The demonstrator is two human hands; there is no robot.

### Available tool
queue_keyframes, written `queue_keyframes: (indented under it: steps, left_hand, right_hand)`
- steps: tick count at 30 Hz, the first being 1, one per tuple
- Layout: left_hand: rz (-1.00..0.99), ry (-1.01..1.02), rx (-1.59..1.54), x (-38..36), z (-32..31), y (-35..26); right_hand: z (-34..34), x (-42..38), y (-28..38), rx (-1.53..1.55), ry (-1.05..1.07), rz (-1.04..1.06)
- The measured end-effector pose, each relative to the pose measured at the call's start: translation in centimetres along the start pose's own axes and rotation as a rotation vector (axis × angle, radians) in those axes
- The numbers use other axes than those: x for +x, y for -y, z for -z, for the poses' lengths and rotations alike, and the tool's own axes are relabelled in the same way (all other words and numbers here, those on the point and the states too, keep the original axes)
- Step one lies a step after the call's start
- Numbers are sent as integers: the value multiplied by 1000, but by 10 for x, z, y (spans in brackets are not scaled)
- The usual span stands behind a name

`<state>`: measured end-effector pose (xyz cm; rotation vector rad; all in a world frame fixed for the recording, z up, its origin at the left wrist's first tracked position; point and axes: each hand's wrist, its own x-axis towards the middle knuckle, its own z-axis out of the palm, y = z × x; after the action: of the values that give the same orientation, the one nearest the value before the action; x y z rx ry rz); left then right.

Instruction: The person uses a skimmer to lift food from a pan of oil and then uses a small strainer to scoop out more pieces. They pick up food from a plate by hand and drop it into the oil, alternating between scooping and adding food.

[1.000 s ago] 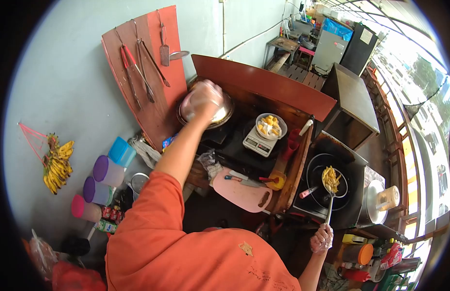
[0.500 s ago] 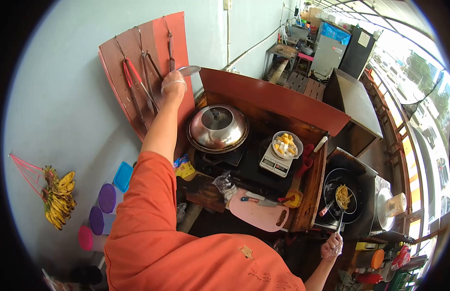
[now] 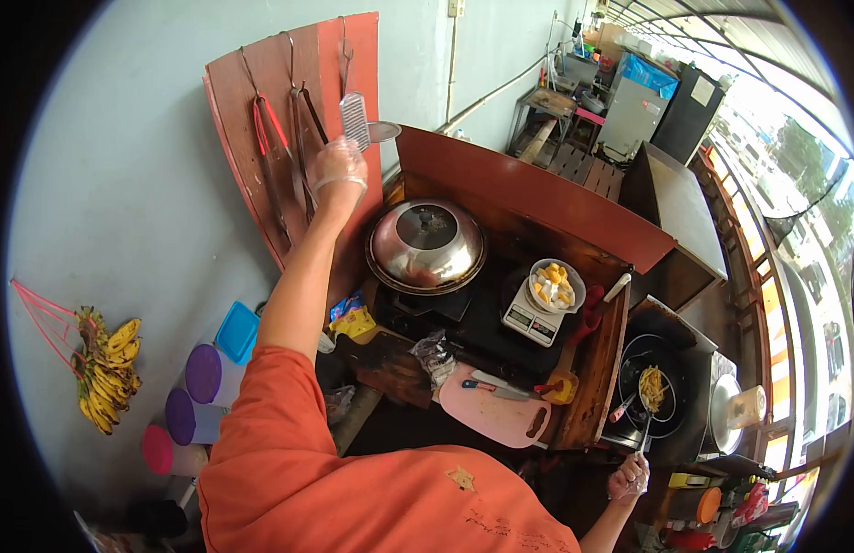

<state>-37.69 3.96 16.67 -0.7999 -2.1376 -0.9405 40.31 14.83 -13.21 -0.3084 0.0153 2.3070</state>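
My left hand (image 3: 338, 168), in a clear glove, is raised to the red wall board (image 3: 261, 83) and grips a slotted metal spatula (image 3: 355, 120) that points up. Tongs (image 3: 278, 147) hang on the board beside it. Below the hand a domed steel lid (image 3: 427, 244) covers a wok. My right hand (image 3: 628, 477), also gloved, holds the handle of a wire skimmer (image 3: 653, 392) full of fried strips over a black wok (image 3: 650, 382) at the lower right.
A kitchen scale (image 3: 530, 321) carries a bowl of yellow pieces (image 3: 556, 284). A pink cutting board (image 3: 487, 410) with a knife lies on the wooden counter (image 3: 593, 369). Bananas (image 3: 100, 364) hang on the left wall, over lidded plastic tubs (image 3: 206, 373).
My left hand left the wok lid, rose to the wall board and took the slotted spatula off its hook. The right hand kept the skimmer over the black wok.
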Motion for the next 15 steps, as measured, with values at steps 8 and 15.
queue_keyframes:
  steps: [8,15]
  left_hand:
    - [154,-44,-112,-28,9,40]
    - [429,62,-575,-61,-6,45]
  right_hand:
    - [-5,-1,-4,26,25,-37]
    - [-2,-3,-7,30,17,-43]
